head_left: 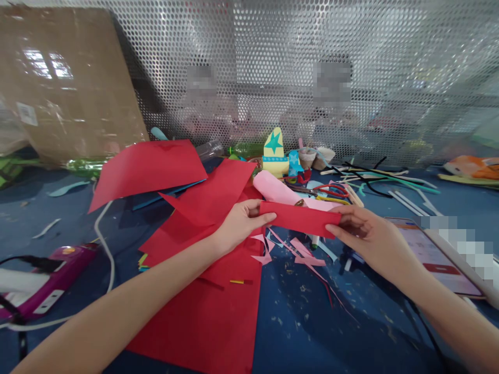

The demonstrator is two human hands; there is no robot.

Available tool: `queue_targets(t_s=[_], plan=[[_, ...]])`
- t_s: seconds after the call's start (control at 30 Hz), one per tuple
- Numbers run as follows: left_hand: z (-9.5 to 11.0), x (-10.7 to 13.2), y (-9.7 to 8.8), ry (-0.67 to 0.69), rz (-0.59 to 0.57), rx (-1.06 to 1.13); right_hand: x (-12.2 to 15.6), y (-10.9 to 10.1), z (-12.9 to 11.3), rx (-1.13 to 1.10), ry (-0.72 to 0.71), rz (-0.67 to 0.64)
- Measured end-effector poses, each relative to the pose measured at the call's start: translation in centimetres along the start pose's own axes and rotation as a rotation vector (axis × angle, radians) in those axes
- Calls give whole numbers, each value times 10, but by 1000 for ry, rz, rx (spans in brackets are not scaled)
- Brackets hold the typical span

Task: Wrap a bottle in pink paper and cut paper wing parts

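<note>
Between my two hands a strip of red paper [298, 218] is held up level above the table. My left hand [244, 221] pinches its left end, thumb in front. At the right end, my right hand [360, 231] grips it the same way. Large red paper sheets [210, 322] lie below and to the left, partly overlapping. Behind the strip sits a rolled piece of pink paper [275, 188], its lower part hidden. Pink paper scraps [307, 254] are scattered just under the strip.
Scissors [333, 190] with red handles lie beyond the strip. A phone [436, 254] rests on the right, pipe cleaners [382, 176] behind it. A purple power strip [54, 280] with cables is at left. Cardboard [70, 83] leans against a perforated metal panel [268, 57].
</note>
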State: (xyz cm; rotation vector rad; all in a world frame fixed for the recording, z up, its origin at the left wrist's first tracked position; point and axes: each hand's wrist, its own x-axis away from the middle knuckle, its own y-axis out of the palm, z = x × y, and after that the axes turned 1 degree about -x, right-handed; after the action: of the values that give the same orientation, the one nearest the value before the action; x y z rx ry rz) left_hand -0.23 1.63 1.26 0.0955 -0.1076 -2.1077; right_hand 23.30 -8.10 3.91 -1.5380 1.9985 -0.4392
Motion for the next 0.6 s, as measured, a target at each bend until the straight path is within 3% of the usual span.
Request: queue_targets(t_s=[0.6], plan=[[-2,-2,-1,18,32,-13,-4,-3,6,-35,12,16]])
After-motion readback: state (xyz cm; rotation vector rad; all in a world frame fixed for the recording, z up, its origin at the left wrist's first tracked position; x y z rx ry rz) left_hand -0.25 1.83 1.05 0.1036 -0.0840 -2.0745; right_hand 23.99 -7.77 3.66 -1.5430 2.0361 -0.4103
